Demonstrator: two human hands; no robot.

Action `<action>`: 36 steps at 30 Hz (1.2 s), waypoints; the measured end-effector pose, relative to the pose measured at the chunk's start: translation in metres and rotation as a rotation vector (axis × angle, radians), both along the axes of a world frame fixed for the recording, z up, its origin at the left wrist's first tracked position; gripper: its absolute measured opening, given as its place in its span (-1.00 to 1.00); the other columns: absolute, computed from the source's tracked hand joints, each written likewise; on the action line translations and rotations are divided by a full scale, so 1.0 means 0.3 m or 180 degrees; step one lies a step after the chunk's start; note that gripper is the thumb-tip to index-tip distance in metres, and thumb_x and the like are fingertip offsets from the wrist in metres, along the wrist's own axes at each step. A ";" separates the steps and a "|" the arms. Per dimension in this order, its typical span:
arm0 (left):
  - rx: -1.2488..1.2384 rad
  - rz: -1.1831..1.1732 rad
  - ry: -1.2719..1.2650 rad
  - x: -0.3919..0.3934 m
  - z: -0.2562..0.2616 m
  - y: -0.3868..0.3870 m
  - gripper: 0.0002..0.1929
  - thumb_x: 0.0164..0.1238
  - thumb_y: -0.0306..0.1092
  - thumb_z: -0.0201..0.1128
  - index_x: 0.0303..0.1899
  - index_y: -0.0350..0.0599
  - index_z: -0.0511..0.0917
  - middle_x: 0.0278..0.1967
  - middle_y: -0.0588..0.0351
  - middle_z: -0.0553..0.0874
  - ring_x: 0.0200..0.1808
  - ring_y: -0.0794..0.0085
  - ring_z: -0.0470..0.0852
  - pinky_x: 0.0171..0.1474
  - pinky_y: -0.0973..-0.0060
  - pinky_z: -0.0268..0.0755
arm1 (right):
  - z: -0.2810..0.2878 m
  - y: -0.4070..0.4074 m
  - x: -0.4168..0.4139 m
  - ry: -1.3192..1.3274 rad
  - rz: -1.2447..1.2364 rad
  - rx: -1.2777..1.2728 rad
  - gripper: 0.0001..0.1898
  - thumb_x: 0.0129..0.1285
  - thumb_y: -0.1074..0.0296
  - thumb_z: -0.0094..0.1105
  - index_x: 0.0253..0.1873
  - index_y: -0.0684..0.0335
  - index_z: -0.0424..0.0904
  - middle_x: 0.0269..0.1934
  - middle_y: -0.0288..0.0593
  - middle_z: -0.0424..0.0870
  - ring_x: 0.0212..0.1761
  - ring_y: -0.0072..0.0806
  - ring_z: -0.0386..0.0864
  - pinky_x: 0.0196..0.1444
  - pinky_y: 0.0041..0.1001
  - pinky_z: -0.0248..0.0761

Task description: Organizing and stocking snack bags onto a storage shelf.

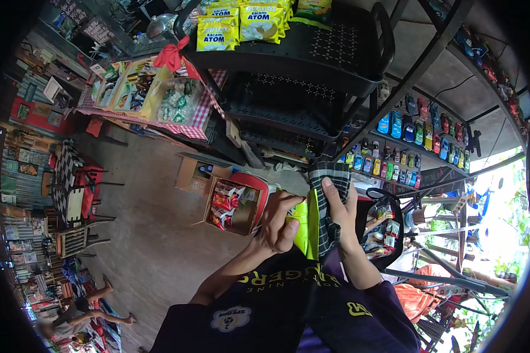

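In front of my chest, my left hand (279, 223) grips a bright yellow-green packet (301, 223), its fingers curled and the thumb bent. My right hand (342, 205) holds a dark checked cloth (325, 216) against the packet's right side, with the thumb laid along it. Cloth and packet touch, and the cloth hides part of the packet. Above both hands stands a black tiered trolley (287, 66). Its top tier carries several yellow snack packets (258, 24) and a green one (313, 12).
Left of my hands, an open cardboard box (247, 212) holds red snack packets (223, 196). A black bag (382, 229) with small packs sits at right. Behind are toy-car shelves (424, 137) and a checked-cloth table (194, 125) with snack tubs. Another person (81, 313) is at lower left.
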State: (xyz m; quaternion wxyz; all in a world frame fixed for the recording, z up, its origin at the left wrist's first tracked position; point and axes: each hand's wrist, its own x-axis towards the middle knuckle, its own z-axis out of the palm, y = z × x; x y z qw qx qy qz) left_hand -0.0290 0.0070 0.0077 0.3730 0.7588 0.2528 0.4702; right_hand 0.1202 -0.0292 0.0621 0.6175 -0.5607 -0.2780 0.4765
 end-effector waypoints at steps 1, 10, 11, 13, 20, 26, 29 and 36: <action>-0.0015 -0.0012 0.0021 -0.003 -0.001 0.002 -0.54 0.39 -0.08 -0.11 0.04 -0.34 0.40 -0.14 -0.21 0.55 -0.14 -0.01 0.53 -0.04 0.20 0.36 | -0.008 0.000 0.002 -0.0050 -0.0044 -0.0101 -0.77 0.37 0.37 0.15 0.01 0.35 0.44 -0.24 -0.28 0.61 -0.24 -0.68 0.49 -0.15 -0.60 0.38; -0.1322 0.0211 -0.0677 -0.008 -0.014 -0.022 -0.42 0.42 0.02 -0.21 0.07 -0.44 0.38 -0.14 -0.16 0.59 -0.19 0.26 0.60 -0.11 0.35 0.42 | -0.052 -0.002 -0.027 -0.0157 0.0054 0.0076 -0.78 0.38 0.35 0.13 0.00 0.35 0.49 -0.27 -0.31 0.62 -0.27 -0.69 0.49 -0.15 -0.64 0.37; -0.1324 0.0315 -0.0740 -0.007 -0.023 -0.014 -0.42 0.43 0.01 -0.22 0.07 -0.45 0.39 -0.14 -0.16 0.58 -0.19 0.27 0.60 -0.11 0.37 0.42 | -0.057 -0.005 -0.028 -0.0239 0.0167 0.0019 -0.78 0.38 0.35 0.13 0.00 0.35 0.49 -0.27 -0.31 0.62 -0.26 -0.68 0.49 -0.15 -0.64 0.37; -0.1411 0.0215 -0.0852 -0.001 -0.016 -0.001 -0.40 0.44 0.04 -0.22 0.09 -0.45 0.37 -0.11 -0.15 0.58 -0.17 0.26 0.60 -0.09 0.37 0.43 | -0.032 -0.015 -0.040 -0.0497 0.0168 0.0337 -0.78 0.36 0.37 0.15 -0.01 0.36 0.47 -0.27 -0.30 0.62 -0.26 -0.69 0.48 -0.16 -0.64 0.37; -0.1939 -0.0407 -0.1593 0.051 0.016 -0.022 -0.33 0.39 0.10 -0.22 0.28 -0.34 0.18 0.18 -0.07 0.41 0.21 0.27 0.39 0.30 0.36 0.13 | -0.096 -0.030 -0.033 -0.0510 -0.0239 0.0262 -0.75 0.33 0.35 0.19 0.00 0.36 0.46 -0.24 -0.26 0.64 -0.24 -0.65 0.53 -0.15 -0.58 0.41; -0.2631 -0.0596 -0.2356 0.067 -0.087 -0.064 -0.05 0.22 0.49 -0.10 0.33 -0.26 0.11 0.23 0.00 0.35 0.29 0.28 0.31 0.33 0.27 0.12 | -0.083 -0.001 -0.007 -0.1814 0.0000 0.0602 -0.73 0.28 0.35 0.26 -0.04 0.37 0.48 -0.30 -0.24 0.64 -0.29 -0.66 0.50 -0.20 -0.58 0.41; -0.1949 -0.0864 -0.1644 0.038 -0.082 -0.034 -0.12 0.07 0.20 0.29 0.25 -0.27 0.16 0.12 0.03 0.35 0.15 0.32 0.35 0.24 0.33 0.17 | -0.089 -0.004 -0.003 -0.1549 -0.0315 0.0420 -0.72 0.25 0.36 0.29 -0.05 0.36 0.47 -0.33 -0.23 0.65 -0.32 -0.62 0.52 -0.22 -0.56 0.42; -0.2976 -0.0547 -0.1102 0.012 -0.015 -0.016 -0.59 0.17 -0.21 0.24 0.01 -0.19 0.44 -0.14 0.14 0.56 -0.08 0.48 0.52 0.02 0.49 0.36 | -0.071 -0.035 -0.015 -0.2205 -0.0252 0.0777 -0.68 0.11 0.37 0.38 -0.09 0.36 0.51 -0.33 0.01 0.59 -0.29 -0.26 0.60 -0.20 -0.38 0.44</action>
